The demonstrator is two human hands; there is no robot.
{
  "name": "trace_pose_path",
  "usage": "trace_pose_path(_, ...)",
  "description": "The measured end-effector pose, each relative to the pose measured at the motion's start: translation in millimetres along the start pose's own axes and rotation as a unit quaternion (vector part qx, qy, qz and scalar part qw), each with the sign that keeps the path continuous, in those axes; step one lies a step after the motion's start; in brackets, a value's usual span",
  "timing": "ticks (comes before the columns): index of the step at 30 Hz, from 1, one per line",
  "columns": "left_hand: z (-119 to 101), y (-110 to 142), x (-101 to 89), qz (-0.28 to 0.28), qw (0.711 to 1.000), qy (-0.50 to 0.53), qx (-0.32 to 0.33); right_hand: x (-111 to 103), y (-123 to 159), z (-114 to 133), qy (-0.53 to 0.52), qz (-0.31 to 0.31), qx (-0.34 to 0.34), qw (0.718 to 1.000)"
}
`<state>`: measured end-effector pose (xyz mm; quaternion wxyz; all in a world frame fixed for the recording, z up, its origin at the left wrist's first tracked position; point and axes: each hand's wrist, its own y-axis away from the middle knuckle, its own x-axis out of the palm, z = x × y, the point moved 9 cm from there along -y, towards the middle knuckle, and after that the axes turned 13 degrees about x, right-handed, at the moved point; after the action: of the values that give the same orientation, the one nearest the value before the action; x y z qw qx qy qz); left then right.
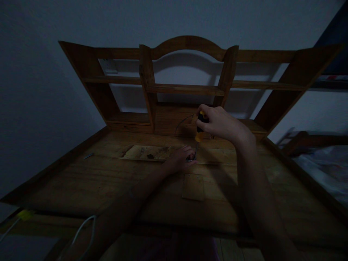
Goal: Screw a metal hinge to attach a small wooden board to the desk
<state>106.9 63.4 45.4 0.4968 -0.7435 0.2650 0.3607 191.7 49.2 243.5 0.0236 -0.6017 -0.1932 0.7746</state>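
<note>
While right hand (214, 121) holds screwdriver (199, 137), left hand (181, 158) rests at recess (156, 153).

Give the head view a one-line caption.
Right hand holds a yellow and black screwdriver tip down beside the left hand, over a wooden desktop.

The yellow-and-black screwdriver handle (200, 125) looks like plastic, with a thin metal shaft (196, 149) below it, while the broad brown counter (114, 181) is wood with visible grain and a faint, smooth sheen. The brown shelf unit with an arched top (187, 42) is also wood, smooth and fairly matt; the long pale strip (157, 153) looks like rougher, blotched bare wood, and the wall (35, 90) is matt and plain.
</note>
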Motion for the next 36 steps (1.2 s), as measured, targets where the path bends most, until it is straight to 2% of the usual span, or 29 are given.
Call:
trace_pose_path(9,0.0,1.6,-0.7,0.0,1.0,0.002,-0.007,-3.0,1.6,-2.8,0.039,-0.021,0.007,0.999)
trace_pose_path(15,1.6,2.4,1.1,-0.004,1.0,0.007,-0.001,-2.0,0.4,-3.4,0.058,-0.007,0.033,0.998)
trace_pose_path(27,-0.9,0.5,-2.1,-0.001,1.0,-0.018,0.0,-2.0,-0.3,-1.6,0.05,-0.016,0.014,0.999)
trace_pose_path(36,-1.0,-0.8,-0.7,-0.005,1.0,0.008,0.008,-6.0,1.7,-0.7,0.032,-0.007,0.038,0.999)
